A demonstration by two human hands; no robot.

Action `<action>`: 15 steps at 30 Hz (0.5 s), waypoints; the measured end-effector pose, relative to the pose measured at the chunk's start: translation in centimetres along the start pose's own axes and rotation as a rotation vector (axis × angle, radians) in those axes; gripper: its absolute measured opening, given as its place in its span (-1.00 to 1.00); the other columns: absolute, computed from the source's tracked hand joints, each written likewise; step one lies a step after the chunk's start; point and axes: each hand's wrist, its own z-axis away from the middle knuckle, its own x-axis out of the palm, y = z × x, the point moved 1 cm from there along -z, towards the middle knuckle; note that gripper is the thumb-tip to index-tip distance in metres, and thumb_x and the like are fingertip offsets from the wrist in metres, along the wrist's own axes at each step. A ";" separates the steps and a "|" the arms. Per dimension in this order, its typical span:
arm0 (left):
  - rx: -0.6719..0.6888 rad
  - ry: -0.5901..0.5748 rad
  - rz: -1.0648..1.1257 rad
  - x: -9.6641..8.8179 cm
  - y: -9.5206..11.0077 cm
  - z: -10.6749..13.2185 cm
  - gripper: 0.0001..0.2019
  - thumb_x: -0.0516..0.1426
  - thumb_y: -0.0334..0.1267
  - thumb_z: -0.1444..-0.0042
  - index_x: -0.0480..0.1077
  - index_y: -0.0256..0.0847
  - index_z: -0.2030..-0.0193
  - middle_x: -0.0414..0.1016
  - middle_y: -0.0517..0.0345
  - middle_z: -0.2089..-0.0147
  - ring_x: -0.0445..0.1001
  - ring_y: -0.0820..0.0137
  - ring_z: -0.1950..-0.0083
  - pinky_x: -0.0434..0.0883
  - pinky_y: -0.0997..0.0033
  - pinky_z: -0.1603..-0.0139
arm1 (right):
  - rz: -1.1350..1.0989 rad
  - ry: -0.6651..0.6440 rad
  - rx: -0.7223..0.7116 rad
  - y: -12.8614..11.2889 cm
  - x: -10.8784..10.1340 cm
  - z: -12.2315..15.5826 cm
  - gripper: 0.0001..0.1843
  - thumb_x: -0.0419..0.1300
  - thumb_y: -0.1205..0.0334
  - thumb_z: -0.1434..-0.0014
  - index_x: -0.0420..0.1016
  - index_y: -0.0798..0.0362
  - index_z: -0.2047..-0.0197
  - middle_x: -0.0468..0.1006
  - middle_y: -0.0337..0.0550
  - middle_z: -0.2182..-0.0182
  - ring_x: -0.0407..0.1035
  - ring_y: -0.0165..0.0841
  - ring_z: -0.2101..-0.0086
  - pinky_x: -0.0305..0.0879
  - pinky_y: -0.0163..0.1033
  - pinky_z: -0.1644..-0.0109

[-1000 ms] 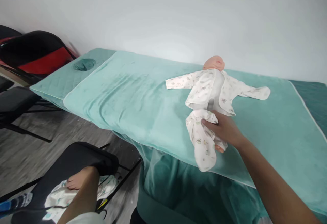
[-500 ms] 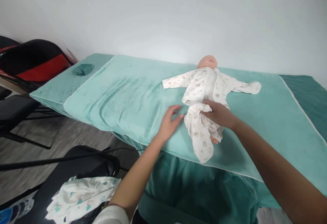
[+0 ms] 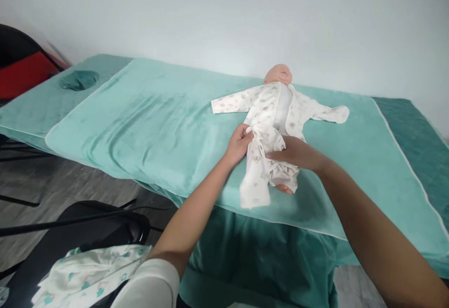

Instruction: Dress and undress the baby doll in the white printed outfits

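Note:
A baby doll (image 3: 278, 75) lies on its back on the green-covered bed, its head toward the wall. It wears a white printed baby top (image 3: 263, 106) that is spread open over a grey body, with both sleeves stretched sideways. White printed baby pants (image 3: 257, 172) are bunched around the doll's lower body, one leg hanging limp toward me. A bit of the doll's foot shows at the other leg opening. My left hand (image 3: 239, 145) pinches the pants at the left of the waist. My right hand (image 3: 298, 153) grips the bunched fabric from the right; its fingertips are partly hidden.
The bed (image 3: 157, 111) runs along a white wall and has a face hole (image 3: 79, 80) at its left end. A black chair (image 3: 101, 226) beside it carries folded printed cloth (image 3: 91, 275). Another chair with a red panel (image 3: 26, 74) stands at the far left.
My left hand has moved in from beside the pants and taken hold of their waist. The limp pant leg has swung left and flattened. The view has shifted a little.

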 end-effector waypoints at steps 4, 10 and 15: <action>0.125 0.085 -0.192 1.6 0.3 -1.5 -0.72 0.09 -0.08 -0.31 0.23 -0.17 0.38 0.20 0.28 0.43 0.23 0.47 0.34 0.22 0.46 0.28 | 0.114 -0.146 0.027 -1.0 -0.4 0.7 -0.71 0.32 0.05 -0.10 0.58 -0.04 0.12 0.66 -0.19 0.18 0.53 -0.15 0.20 0.35 -0.19 0.22; 0.093 -0.102 -0.318 -0.8 0.9 1.0 -0.85 0.05 -0.18 -0.29 0.35 -0.18 0.25 0.43 0.23 0.28 0.39 0.40 0.20 0.31 0.40 0.12 | 0.328 0.049 0.015 -1.0 1.4 0.2 -0.91 0.25 0.17 -0.11 0.54 -0.01 0.34 0.64 -0.15 0.31 0.49 -0.18 0.30 0.21 -0.21 0.32; 0.089 -0.338 -0.507 -2.9 1.9 3.8 -0.58 0.20 -0.32 -0.04 0.36 -0.15 -0.08 0.50 0.09 -0.03 0.46 0.27 0.01 0.38 0.31 -0.01 | 0.335 0.193 0.032 0.0 1.9 -0.7 -0.82 0.12 0.14 -0.24 0.51 0.00 0.28 0.63 -0.10 0.29 0.47 -0.18 0.27 0.15 -0.22 0.32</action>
